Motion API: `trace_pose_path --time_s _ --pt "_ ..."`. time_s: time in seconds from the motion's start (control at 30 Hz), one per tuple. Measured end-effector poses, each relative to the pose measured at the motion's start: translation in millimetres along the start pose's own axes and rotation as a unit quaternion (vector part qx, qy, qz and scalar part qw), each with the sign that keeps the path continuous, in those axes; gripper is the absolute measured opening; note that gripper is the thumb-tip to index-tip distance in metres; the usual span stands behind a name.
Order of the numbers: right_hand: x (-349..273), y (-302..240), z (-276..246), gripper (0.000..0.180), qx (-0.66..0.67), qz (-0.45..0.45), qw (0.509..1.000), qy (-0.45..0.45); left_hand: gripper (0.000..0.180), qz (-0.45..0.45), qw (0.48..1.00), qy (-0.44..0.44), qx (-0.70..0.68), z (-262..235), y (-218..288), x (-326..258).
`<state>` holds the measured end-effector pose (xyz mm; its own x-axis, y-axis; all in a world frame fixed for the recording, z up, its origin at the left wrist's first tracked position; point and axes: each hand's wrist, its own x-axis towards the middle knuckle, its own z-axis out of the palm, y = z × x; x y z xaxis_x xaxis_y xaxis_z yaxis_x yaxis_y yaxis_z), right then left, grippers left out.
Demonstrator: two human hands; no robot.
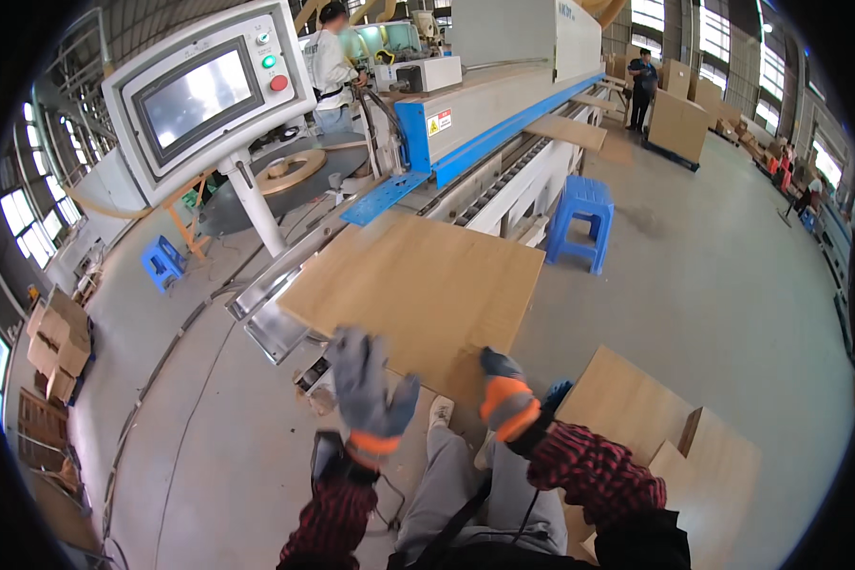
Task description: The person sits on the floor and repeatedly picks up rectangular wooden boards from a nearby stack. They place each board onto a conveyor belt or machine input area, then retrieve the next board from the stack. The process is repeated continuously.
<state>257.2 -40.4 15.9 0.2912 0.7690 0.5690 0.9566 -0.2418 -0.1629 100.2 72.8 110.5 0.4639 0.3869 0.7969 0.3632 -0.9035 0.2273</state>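
A light-brown wood-grain panel lies flat at the infeed end of a long machine, its near edge towards me. Over the panel's near left edge, my left hand is open in a grey glove with an orange cuff, fingers spread and slightly blurred. It holds nothing; whether it touches the panel I cannot tell. My right hand, gloved alike, is closed at the panel's near right edge, with some of its fingers hidden.
A control screen with buttons stands at left. The machine has a blue rail; another panel sits farther along it. Blue stools stand on both sides. Stacked panels lie beside my right leg. People are in the distance.
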Motion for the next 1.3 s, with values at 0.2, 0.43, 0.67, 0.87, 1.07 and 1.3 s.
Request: trace_pose_path --time_s 0.2,0.43,0.67,0.87,1.07,1.3 --pt "70.5 12.8 3.5 0.031 0.277 0.279 0.916 -0.084 0.052 0.122 0.963 -0.241 -0.021 53.0 -21.2 55.1" --pt "113.4 91.3 29.5 0.020 0.001 0.114 0.993 0.000 0.032 0.218 0.939 -0.118 0.240 185.4 -62.5 85.4" --pt "67.9 144.8 -3.2 0.019 0.762 0.398 0.481 0.173 0.041 0.284 0.903 -0.102 0.307 304.3 -68.9 120.0" --pt "-190.3 105.5 -72.0 0.016 0.451 0.642 0.584 0.208 0.047 0.218 0.949 -0.148 0.173 326.5 -85.3 161.9" --pt "-528.2 104.2 -157.3 0.063 -0.298 0.828 0.458 0.127 0.050 0.157 0.925 -0.215 -0.271 295.0 146.6 -63.9" --pt "-576.3 129.4 -206.1 0.067 -0.348 0.900 0.238 0.108 0.070 -0.135 0.477 -0.771 -0.400 199.0 315.4 -323.8"
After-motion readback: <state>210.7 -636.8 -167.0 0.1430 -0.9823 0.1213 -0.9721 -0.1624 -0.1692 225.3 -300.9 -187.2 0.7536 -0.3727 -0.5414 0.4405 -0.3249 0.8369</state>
